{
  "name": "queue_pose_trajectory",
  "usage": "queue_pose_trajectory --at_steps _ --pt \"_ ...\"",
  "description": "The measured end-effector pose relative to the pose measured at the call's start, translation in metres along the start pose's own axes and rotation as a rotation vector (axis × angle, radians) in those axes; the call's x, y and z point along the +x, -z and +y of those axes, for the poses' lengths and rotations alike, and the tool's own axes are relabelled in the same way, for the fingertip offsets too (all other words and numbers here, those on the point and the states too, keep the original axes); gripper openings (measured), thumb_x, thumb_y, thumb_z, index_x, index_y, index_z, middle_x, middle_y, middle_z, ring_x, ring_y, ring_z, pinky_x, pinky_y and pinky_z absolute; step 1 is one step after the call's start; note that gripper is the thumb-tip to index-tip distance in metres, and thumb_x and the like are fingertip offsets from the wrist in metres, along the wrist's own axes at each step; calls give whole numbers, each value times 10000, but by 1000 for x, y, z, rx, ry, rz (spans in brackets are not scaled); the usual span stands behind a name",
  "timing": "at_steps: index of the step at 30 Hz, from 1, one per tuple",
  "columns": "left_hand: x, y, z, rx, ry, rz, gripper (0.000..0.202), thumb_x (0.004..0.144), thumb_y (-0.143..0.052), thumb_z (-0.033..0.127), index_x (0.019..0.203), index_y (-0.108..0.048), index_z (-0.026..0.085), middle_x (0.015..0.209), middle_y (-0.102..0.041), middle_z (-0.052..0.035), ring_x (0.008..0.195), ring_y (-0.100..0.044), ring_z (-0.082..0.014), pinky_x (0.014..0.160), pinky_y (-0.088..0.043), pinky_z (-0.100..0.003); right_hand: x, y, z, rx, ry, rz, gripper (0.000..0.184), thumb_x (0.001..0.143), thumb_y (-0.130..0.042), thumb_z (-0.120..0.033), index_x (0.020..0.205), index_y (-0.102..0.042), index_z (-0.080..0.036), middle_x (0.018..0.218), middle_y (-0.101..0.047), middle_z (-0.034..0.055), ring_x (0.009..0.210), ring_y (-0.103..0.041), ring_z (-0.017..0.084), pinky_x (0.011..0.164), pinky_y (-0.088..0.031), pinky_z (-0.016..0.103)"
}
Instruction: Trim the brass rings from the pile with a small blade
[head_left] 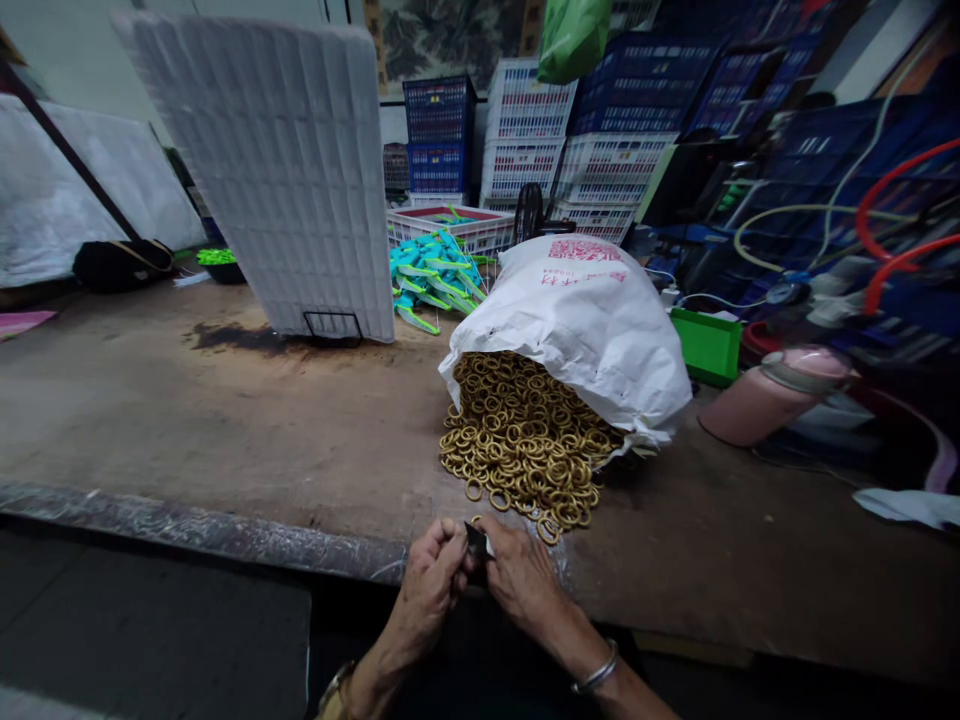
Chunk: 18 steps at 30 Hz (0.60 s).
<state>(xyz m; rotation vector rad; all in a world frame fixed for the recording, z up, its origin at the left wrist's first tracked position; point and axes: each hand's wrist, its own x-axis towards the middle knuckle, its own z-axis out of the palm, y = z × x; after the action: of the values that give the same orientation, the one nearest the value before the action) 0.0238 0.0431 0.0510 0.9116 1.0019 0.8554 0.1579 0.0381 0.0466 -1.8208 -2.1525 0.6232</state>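
At the table's front edge, my left hand [433, 572] is closed in a pinch; whatever its fingertips hold is hidden. Close beside it, my right hand [525, 575] is closed around a small dark, flat, pointed piece [475, 541] with a bit of white by the thumb; its kind does not show clearly. The dark piece bridges the narrow gap between both hands. Just beyond my fingers lies a heap of gold-coloured rings [525, 450]. They spill from the open mouth of a white woven sack [577, 310] lying on its side.
On the wooden table [225, 420] stands a tall white ribbed panel [277, 180] in a wire stand. Behind are turquoise and green plastic pieces [435, 270] and stacked crates [525, 130]. To the right are a green tray [705, 345], a pink bottle [776, 395] and a red hose [870, 230].
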Motion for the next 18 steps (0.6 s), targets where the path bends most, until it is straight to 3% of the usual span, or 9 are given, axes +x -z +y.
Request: queue_pose_trajectory --at_steps 11,14,18 --pt "-2 3 1 56 -80 -19 342 734 -534 497 668 -436 176 555 -436 56 426 -332 -43 407 -251 -164 6 14 -1 258 155 -166 218 712 -363 -63 743 -536 -192 708 -623 9 623 -526 112 553 -286 206" --pt "-9 3 4 54 -77 -35 330 734 -550 476 662 -449 171 557 -458 48 433 -350 -43 415 -257 -165 7 17 2 181 121 -182 216 709 -378 -63 746 -548 -191 686 -624 12 607 -524 117 530 -265 215" --pt "-22 3 15 -133 -11 -110 277 735 -579 430 711 -455 184 547 -478 52 410 -359 -41 384 -229 -156 10 12 14 -37 -8 -67 228 717 -400 -75 837 -558 -187 696 -630 37 622 -536 141 535 -241 242"
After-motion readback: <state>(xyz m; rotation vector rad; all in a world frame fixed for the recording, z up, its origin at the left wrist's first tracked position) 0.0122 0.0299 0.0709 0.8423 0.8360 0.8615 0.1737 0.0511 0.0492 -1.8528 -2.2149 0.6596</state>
